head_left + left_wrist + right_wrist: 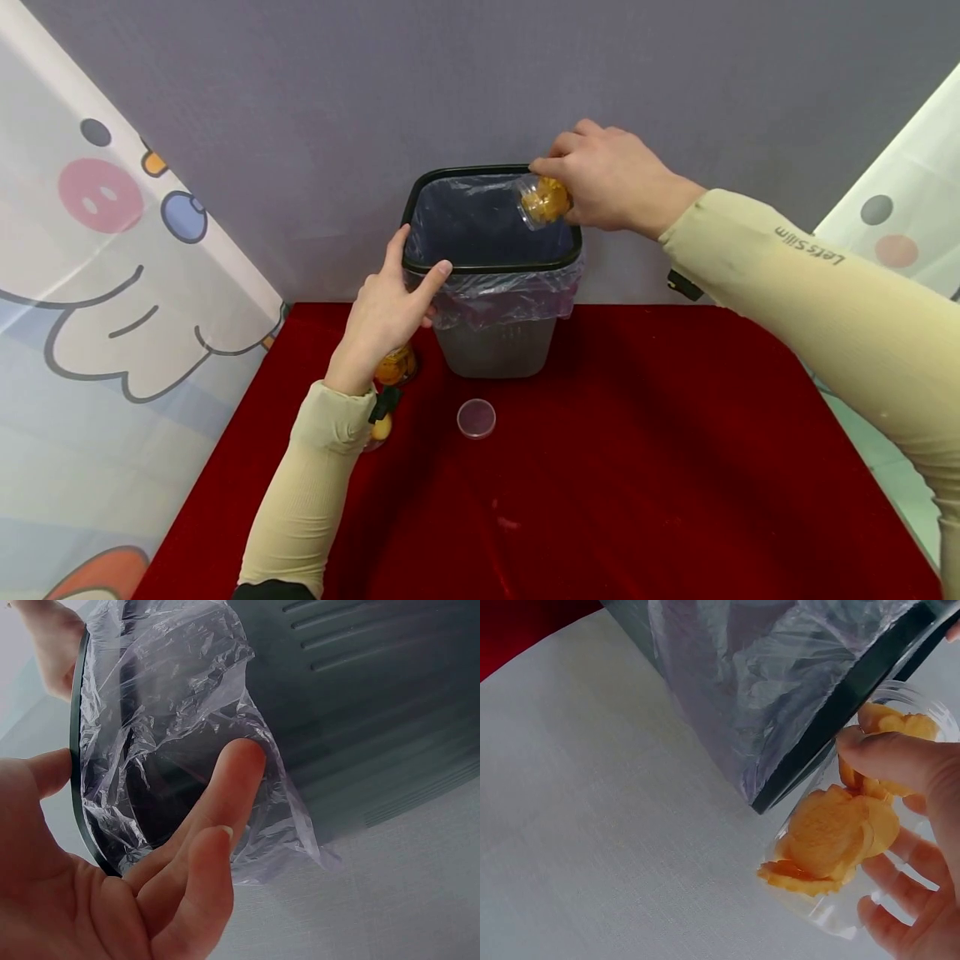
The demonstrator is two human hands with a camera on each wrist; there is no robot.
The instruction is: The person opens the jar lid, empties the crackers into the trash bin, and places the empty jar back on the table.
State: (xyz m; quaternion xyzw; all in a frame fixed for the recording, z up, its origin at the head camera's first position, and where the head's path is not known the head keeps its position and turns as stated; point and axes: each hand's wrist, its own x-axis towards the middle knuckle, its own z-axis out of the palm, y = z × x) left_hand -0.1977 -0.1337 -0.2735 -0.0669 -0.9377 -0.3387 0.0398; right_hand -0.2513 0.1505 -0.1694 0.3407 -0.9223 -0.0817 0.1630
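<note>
A grey trash bin (498,342) with a black rim and a clear plastic bag liner (180,682) stands at the back of the red table. My left hand (386,308) holds the bin's front left corner, its thumb at the rim and several fingers against the bag outside. Over the right part of the bin's mouth, my right hand (611,179) grips a clear plastic jar (534,218) tipped on its side, mouth toward the bin. Orange chips (829,832) are still inside the jar. A round clear lid (476,418) lies on the table before the bin.
Another jar (397,365) with orange contents stands left of the bin, partly behind my left wrist. Nearer me, a container with a yellowish thing (382,427) is mostly hidden by the sleeve. A grey wall (315,125) rises close behind the bin.
</note>
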